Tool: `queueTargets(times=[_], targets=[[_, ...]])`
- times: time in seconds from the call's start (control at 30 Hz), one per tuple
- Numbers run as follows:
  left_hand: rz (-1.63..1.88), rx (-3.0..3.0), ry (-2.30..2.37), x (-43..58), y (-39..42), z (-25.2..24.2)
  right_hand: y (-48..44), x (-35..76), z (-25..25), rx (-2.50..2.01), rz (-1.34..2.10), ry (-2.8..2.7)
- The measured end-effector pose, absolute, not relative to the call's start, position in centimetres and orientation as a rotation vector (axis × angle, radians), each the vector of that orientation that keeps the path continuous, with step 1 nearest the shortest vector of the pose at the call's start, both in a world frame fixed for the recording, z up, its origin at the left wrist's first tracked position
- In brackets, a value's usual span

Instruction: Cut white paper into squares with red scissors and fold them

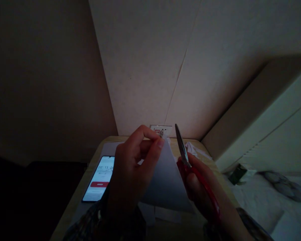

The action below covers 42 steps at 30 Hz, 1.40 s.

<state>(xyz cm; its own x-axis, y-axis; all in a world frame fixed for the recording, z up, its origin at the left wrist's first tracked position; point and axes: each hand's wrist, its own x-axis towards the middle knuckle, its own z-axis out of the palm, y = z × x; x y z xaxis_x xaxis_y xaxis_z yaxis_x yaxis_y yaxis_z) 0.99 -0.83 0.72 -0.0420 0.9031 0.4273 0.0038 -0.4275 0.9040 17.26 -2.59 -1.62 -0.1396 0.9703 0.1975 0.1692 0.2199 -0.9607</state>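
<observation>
My left hand (pixel 137 160) pinches the top corner of a white sheet of paper (pixel 165 187), which hangs down at a slant in front of me. My right hand (pixel 198 184) is closed round the red handles of a pair of scissors (pixel 182 147). The blades point up and look closed, just right of the paper's edge, apart from the pinched corner. Part of the sheet is hidden behind my left hand.
A phone (pixel 99 180) with a lit timer screen lies on the small wooden table (pixel 74 204). Paper scraps (pixel 192 149) lie at the table's back right, and more paper (pixel 168 215) lies under the sheet. A wall socket (pixel 168 128) is behind. To the right is a bed (pixel 256 197).
</observation>
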Motion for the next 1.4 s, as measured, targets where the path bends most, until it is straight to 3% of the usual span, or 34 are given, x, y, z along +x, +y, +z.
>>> queueTargets(times=[0.43, 0.8, 0.93, 1.07, 1.2, 1.4], targets=[[1.544, 1.62, 1.014, 1.1, -0.4, 0.7, -2.4, 17.2, 0.4, -0.886, 1.457, -1.187], [1.313, 1.647, 0.978, -0.5, 0.3, 0.5, -0.3, 18.0, 1.8, -0.847, 1.065, -1.188], [1.728, 1.758, 0.802, -1.3, 0.7, 0.0, -0.1, 19.4, 1.3, -0.936, 0.933, -1.161], [2.012, 2.068, 0.745, -2.0, 0.7, 0.1, -0.3, 19.8, -0.1, -0.962, 1.063, -1.131], [1.863, 2.488, 0.788, -2.0, 0.4, 0.4, -0.2, 18.8, -0.3, -0.777, 1.315, -1.094], [1.704, 2.619, 0.717, -2.3, 0.6, 0.4, 0.0, 18.1, 1.4, -0.789, 1.177, -1.107]])
